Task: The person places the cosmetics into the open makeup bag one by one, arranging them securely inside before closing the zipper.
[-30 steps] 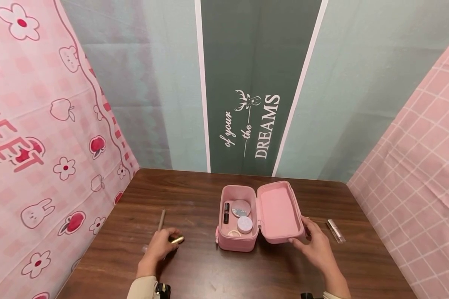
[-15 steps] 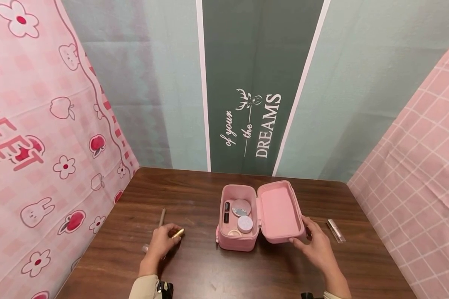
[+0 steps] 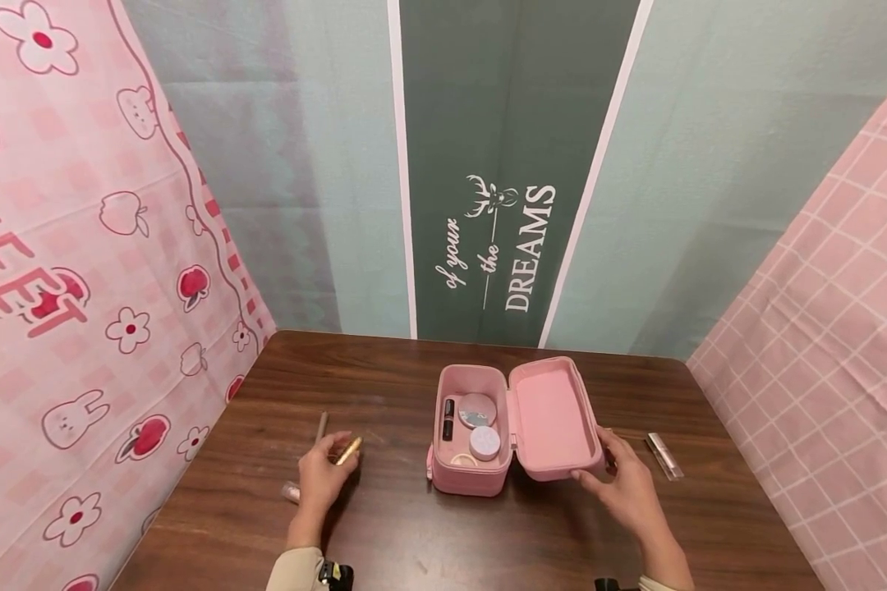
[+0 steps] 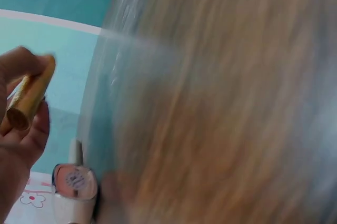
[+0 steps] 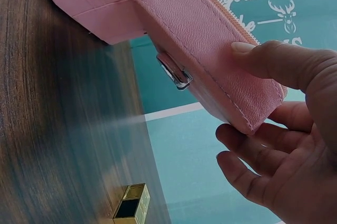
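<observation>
My left hand (image 3: 324, 476) pinches a slim gold cosmetic tube (image 3: 349, 451) between thumb and fingers, left of the pink case. In the left wrist view the gold tube (image 4: 31, 95) shows as a plain cylinder, its round end facing the camera. The pink makeup case (image 3: 469, 484) stands unzipped mid-table, its lid (image 3: 554, 419) folded out to the right. My right hand (image 3: 624, 484) holds the lid's outer edge, thumb on its near side wall and fingers beneath, as the right wrist view shows. Inside the case lie a dark tube (image 3: 448, 419), a round compact (image 3: 476, 410) and a pale round jar (image 3: 484, 443).
A brownish stick (image 3: 321, 426) lies beyond my left hand, and a small clear-ended item (image 3: 291, 492) sits beside its wrist. Right of my right hand is a rectangular gold-and-clear tube (image 3: 664, 456). Printed cloths (image 3: 325, 164) enclose the wooden table (image 3: 384, 542).
My left hand has raised the gold tube and turned it more upright, shifting slightly right at the wrist. My right hand and the lid stay in place.
</observation>
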`<action>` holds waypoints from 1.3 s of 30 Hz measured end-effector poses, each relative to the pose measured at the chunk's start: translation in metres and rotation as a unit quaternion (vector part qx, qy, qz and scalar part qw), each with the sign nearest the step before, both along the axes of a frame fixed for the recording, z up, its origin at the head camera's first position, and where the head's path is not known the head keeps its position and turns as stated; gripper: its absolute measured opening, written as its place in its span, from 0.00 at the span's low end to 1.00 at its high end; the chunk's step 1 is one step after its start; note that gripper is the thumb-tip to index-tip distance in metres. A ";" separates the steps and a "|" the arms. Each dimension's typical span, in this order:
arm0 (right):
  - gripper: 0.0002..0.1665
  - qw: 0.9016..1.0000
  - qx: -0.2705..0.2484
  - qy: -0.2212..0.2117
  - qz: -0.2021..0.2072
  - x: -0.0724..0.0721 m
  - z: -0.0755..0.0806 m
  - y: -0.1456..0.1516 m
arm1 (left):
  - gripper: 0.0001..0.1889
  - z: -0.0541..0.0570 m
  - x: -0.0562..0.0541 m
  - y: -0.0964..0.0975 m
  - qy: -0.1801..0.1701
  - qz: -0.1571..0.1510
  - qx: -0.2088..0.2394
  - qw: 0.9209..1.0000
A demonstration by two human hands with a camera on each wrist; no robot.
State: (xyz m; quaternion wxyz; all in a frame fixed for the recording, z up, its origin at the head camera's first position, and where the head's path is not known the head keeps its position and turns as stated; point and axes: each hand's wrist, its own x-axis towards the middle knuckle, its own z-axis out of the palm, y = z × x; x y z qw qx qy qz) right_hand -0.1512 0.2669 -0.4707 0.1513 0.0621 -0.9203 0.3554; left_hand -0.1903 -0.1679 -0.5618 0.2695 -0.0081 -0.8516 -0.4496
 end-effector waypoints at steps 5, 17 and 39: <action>0.43 1.000 0.000 -0.002 -0.001 0.000 0.000 0.000 | 0.17 -0.003 0.000 0.005 0.051 0.063 0.023 0.996; 0.43 1.000 0.007 0.010 -0.005 0.001 -0.001 0.000 | 0.16 0.003 -0.001 0.018 0.023 0.099 0.041 0.994; 0.44 0.999 -0.009 0.033 -0.002 0.000 -0.004 -0.001 | 0.11 0.026 -0.020 0.079 0.072 0.170 0.131 0.974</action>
